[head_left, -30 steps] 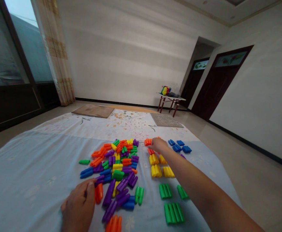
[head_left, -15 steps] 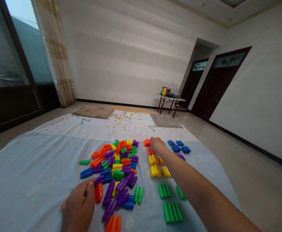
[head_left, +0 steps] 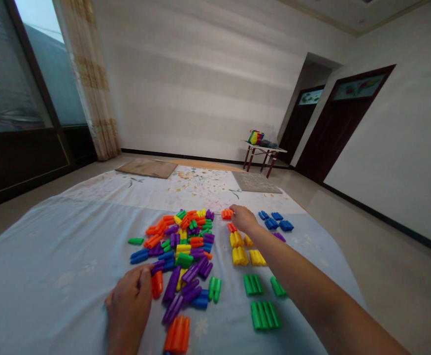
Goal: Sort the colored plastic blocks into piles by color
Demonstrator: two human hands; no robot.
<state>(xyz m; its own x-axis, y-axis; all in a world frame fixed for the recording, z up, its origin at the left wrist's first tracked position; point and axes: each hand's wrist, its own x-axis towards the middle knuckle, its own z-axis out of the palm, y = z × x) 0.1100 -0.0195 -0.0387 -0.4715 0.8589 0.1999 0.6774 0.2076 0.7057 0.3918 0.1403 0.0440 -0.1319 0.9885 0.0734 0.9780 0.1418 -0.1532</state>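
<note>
My left hand (head_left: 129, 306) is at the near left edge of a mixed heap of ribbed plastic toy blocks. Its thumb and forefinger close on the end of a purple block (head_left: 158, 266), beside an orange block (head_left: 156, 284). Stretched far forward, my right hand (head_left: 243, 218) has its curled fingers at the right edge of an orange block (head_left: 227, 214). The hand partly hides another bit of orange behind it. Below it lie a smaller orange block (head_left: 232, 227), yellow blocks (head_left: 240, 256) and green blocks (head_left: 265, 315), grouped by colour.
Blue blocks (head_left: 285, 225) form a group at the right, with a purple block (head_left: 279, 236) near my forearm. The pale cloth (head_left: 71, 246) is rumpled. Two flat boards, a brown one (head_left: 147, 168) and a grey one (head_left: 256, 182), lie at the far end. Beyond stands a small table (head_left: 265, 147).
The whole view has shifted slightly, moving the near blocks right and up in the picture. Both hands keep about the same places beside the purple and orange blocks.
</note>
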